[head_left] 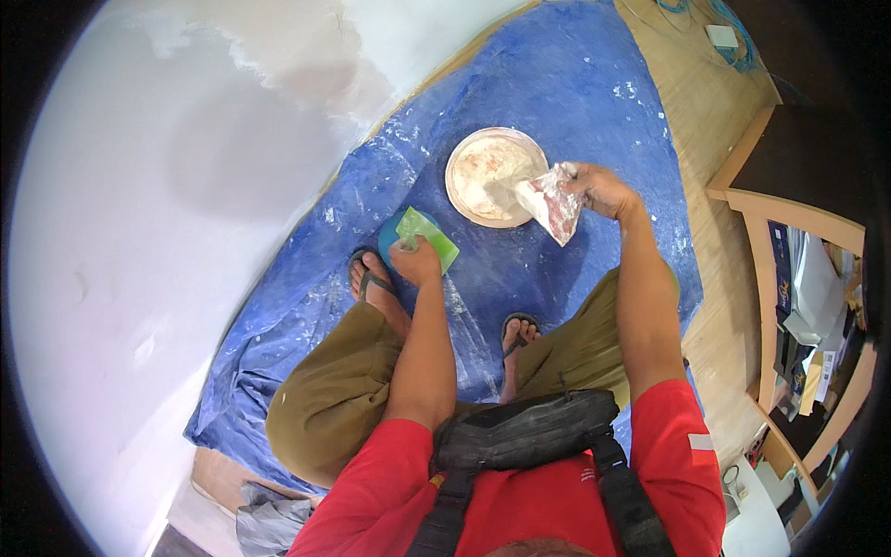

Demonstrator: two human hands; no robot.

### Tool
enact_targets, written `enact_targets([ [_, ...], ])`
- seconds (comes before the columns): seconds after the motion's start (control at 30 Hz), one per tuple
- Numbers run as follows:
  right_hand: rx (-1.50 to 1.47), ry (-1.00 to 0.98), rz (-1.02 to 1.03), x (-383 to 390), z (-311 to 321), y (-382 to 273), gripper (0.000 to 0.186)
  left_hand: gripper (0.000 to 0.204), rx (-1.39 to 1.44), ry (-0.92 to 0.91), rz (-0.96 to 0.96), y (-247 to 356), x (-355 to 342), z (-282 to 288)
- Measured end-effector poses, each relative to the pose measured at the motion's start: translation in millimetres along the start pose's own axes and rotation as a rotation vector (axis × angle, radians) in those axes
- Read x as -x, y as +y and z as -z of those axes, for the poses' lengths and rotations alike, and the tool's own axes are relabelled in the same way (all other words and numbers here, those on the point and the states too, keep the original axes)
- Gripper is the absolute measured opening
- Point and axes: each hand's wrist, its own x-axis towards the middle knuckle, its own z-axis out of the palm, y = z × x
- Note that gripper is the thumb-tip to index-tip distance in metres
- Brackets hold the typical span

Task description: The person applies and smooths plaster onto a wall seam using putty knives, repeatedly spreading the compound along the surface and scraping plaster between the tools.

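Your right hand (601, 190) has its fingers clamped on the dusty bag (561, 212), tilted over the right rim of the basin (494, 223); keep it low over the powder (484, 172). Your left hand's (419, 261) fingers grip the flat green slab (438, 241).

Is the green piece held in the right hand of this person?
No, the left hand holds the green piece, while the right hand grips the packet.
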Motion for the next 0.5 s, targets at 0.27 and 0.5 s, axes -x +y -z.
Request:
enact_targets([
  [0.27, 0.141, 0.143, -0.113, -3.1, 18.6, 28.9, 0.028, 0.053, 0.370, -0.642, 0.077, 46.3, 16.1, -19.7],
  [0.5, 0.224, 0.354, -0.087, -12.0, 20.4, 43.7, 0.028, 0.039, 0.481, -0.772, 0.235, 55.3, 23.1, -35.6],
])
